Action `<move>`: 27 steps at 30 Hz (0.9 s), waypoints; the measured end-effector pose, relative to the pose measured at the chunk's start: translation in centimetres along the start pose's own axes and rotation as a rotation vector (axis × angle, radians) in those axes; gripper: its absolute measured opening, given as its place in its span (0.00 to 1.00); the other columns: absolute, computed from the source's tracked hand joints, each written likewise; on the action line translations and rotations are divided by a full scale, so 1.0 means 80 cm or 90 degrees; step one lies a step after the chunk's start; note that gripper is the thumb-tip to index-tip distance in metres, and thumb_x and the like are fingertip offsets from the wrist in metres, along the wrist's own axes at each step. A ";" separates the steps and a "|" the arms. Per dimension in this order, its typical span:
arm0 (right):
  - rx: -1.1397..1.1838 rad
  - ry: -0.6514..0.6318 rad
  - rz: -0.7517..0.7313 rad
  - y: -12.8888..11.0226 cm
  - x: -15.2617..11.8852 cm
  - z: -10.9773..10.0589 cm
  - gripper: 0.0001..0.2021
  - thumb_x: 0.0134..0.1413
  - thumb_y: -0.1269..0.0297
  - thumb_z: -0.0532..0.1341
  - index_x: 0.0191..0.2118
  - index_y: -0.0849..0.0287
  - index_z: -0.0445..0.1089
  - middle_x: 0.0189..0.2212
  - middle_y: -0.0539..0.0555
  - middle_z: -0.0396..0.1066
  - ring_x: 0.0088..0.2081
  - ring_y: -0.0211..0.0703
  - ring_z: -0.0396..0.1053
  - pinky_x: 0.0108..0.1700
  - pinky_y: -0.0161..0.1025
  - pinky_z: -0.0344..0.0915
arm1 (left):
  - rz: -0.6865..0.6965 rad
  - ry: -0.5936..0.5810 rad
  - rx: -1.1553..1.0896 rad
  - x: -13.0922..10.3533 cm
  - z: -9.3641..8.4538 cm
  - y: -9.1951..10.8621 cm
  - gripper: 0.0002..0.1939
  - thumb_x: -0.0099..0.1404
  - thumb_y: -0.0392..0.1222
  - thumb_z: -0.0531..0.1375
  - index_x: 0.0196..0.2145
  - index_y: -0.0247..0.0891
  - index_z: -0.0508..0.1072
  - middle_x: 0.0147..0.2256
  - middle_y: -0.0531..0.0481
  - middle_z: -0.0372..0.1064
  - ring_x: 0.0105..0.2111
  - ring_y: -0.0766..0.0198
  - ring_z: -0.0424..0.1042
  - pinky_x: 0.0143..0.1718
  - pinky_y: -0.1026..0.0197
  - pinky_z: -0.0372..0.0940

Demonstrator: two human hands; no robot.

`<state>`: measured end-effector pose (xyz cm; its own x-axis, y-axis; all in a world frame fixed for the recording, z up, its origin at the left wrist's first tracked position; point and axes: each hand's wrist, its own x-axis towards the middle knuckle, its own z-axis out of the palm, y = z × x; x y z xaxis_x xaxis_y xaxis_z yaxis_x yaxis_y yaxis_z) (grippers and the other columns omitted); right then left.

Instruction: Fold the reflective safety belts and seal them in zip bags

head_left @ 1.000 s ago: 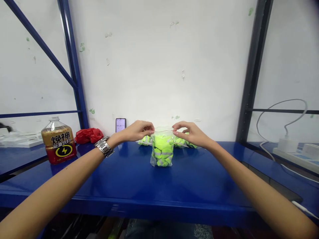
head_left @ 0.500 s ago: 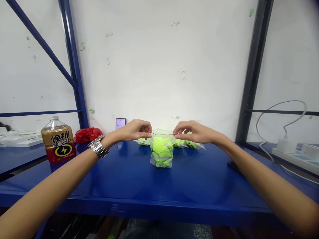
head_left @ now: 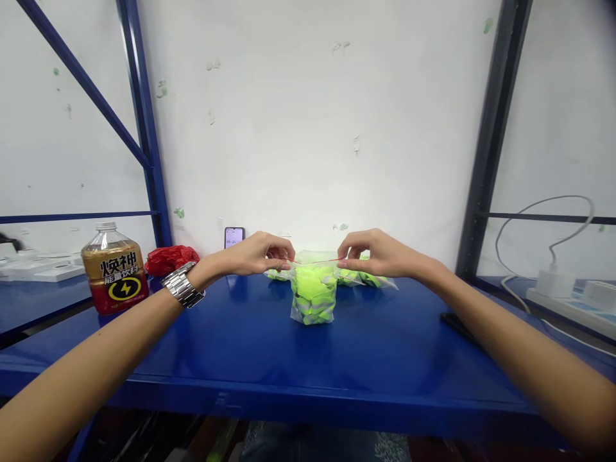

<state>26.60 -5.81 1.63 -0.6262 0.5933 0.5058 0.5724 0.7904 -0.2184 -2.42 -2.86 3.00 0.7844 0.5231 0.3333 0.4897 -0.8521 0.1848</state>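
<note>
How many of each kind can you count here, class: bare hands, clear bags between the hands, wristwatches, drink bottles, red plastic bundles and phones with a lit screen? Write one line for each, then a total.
Bare hands: 2, left hand and right hand
Clear bag between them: 1
Wristwatch: 1
Drink bottle: 1
Red plastic bundle: 1
Lit phone: 1
Total: 7

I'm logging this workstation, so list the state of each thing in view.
Front bag: upright, filled; whether sealed, unclear.
Left hand: pinching the front bag's top left edge.
Right hand: pinching the front bag's top right edge.
Rear bags: filled, partly hidden.
Bottle: upright.
Red bag: crumpled.
Phone: upright, screen lit.
Watch: worn.
Charger: on the power strip, cable attached.
Dark object: partly hidden, unidentifiable.
</note>
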 end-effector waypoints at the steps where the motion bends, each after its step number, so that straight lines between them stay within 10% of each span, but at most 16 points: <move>1: -0.012 0.001 -0.002 0.000 0.000 0.000 0.10 0.54 0.56 0.62 0.34 0.58 0.74 0.31 0.54 0.75 0.32 0.42 0.72 0.34 0.37 0.67 | 0.003 0.011 0.019 0.000 -0.001 0.001 0.12 0.62 0.47 0.60 0.37 0.36 0.74 0.31 0.49 0.73 0.30 0.65 0.71 0.30 0.65 0.62; 17: 0.010 0.093 -0.011 0.016 -0.008 0.014 0.10 0.55 0.58 0.62 0.30 0.60 0.71 0.25 0.53 0.73 0.28 0.40 0.71 0.32 0.37 0.65 | -0.015 0.063 -0.255 0.002 0.016 -0.025 0.08 0.63 0.43 0.60 0.35 0.34 0.69 0.31 0.47 0.73 0.33 0.65 0.72 0.36 0.61 0.66; 27: 0.106 0.180 0.006 0.032 -0.012 0.033 0.09 0.54 0.58 0.62 0.30 0.59 0.70 0.25 0.53 0.71 0.27 0.41 0.69 0.31 0.39 0.66 | 0.050 0.218 0.050 0.007 0.041 -0.023 0.03 0.65 0.37 0.55 0.33 0.36 0.67 0.28 0.53 0.67 0.27 0.69 0.65 0.30 0.66 0.58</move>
<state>27.27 -3.97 -1.60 -0.4360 0.5525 0.7104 0.4681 0.8134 -0.3453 -1.65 -0.94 -0.22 0.6541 0.4080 0.6370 0.4715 -0.8784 0.0785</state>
